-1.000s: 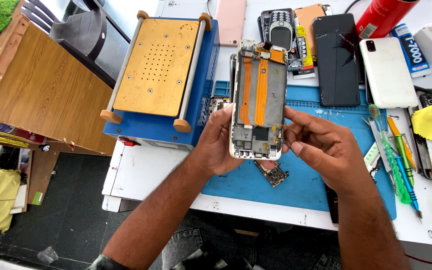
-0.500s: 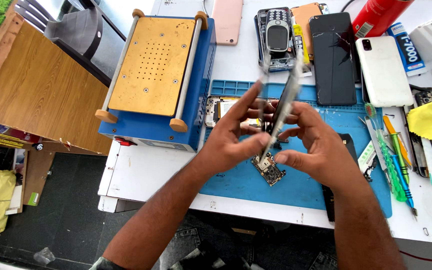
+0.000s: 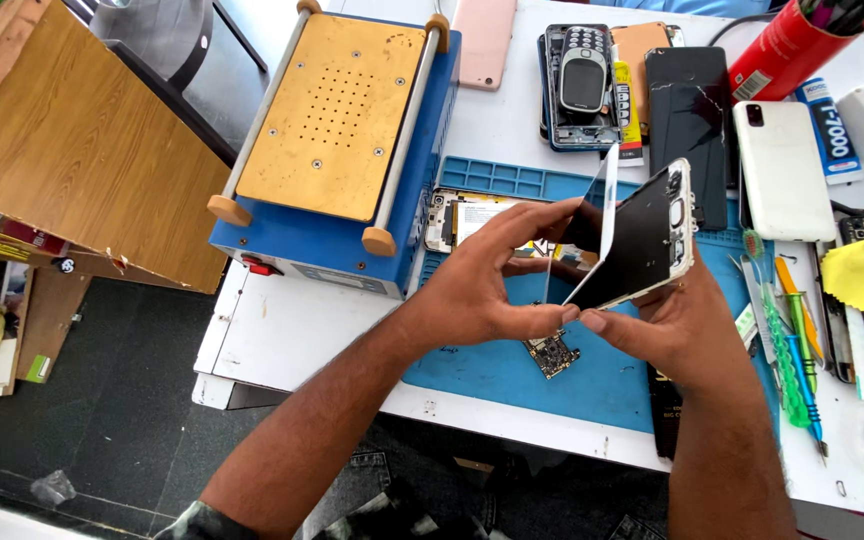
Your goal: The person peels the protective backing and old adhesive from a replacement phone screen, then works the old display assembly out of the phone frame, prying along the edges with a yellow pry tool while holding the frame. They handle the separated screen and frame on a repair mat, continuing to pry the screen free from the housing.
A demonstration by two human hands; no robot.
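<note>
Both my hands hold an opened white-framed phone assembly [image 3: 642,235] above a blue work mat [image 3: 512,370]. My left hand [image 3: 497,280] pinches its lower corner and spreads its fingers over the thin white-edged screen panel [image 3: 607,205], which stands apart from the dark frame. My right hand [image 3: 677,325] cradles the frame from below and behind. On the mat under my hands lies a small circuit board [image 3: 552,355]. Another opened phone body [image 3: 462,215] lies on the mat behind my left hand.
A blue heating station with an orange perforated plate [image 3: 337,115] stands to the left. At the back lie several phones and covers [image 3: 687,95], a red can [image 3: 792,45] and a glue tube [image 3: 832,130]. Screwdrivers [image 3: 797,350] and a yellow cloth [image 3: 862,275] sit on the right.
The phone lay flat with its inside facing me; my hands turned it on edge, and now the dark face shows with the screen panel lifted apart from the frame.
</note>
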